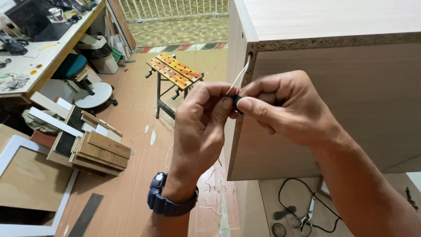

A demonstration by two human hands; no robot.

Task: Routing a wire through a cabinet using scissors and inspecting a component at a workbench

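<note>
Two bare hands meet at the front corner of a large pale chipboard cabinet (333, 109), right against its raw, speckled edge. The left hand (199, 127), with a dark blue wristwatch (169, 197) on the wrist, has its fingers (221, 107) pressed together in a pinch on a thin white cable (239, 79). That cable comes out of a small notch near the top of the cabinet's corner edge and runs down into the pinch. The right hand (285, 107) faces it, thumb and forefinger closed on a small black part (237, 103) at the cable's lower end; how the part joins the cable I cannot tell, since the fingertips cover most of it.

Down on the brown floor (131, 193), below the cabinet, lie a pair of scissors (302, 221) and a loop of thin black cord (289, 193). Further back stands a small folding workbench with an orange slotted top (175, 70). To the left sits a stack of wooden board offcuts (98, 151), with a white-framed panel (26, 175) nearer the corner. A long wooden desk (48, 57) along the left wall carries a white mug (56, 13) and loose tools.
</note>
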